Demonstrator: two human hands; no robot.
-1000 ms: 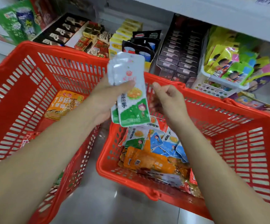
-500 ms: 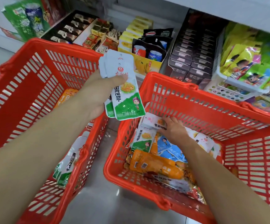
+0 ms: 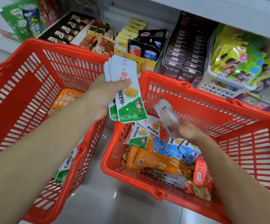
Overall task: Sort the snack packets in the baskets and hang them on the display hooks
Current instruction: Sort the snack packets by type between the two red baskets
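My left hand (image 3: 102,96) grips a stack of white-and-green snack packets (image 3: 127,97) upright between the two red baskets. Over the right basket (image 3: 228,110), my right hand (image 3: 186,130), blurred, pinches a single pale packet (image 3: 166,115) just above the pile. That pile holds green, blue, orange (image 3: 148,160) and red packets (image 3: 201,175). The left basket (image 3: 26,81) holds an orange packet (image 3: 64,101) at its far side and a green-and-white packet (image 3: 66,165) at its near side.
Both baskets stand on a grey floor (image 3: 115,199) in front of a low shelf. The shelf carries dark boxes (image 3: 184,50), yellow boxes (image 3: 131,34) and a white tray of bright packets (image 3: 234,65). No display hooks are in view.
My right hand went down into the right basket's pile and now lifts one pale packet out of it. The left hand kept its stack and shifted slightly.
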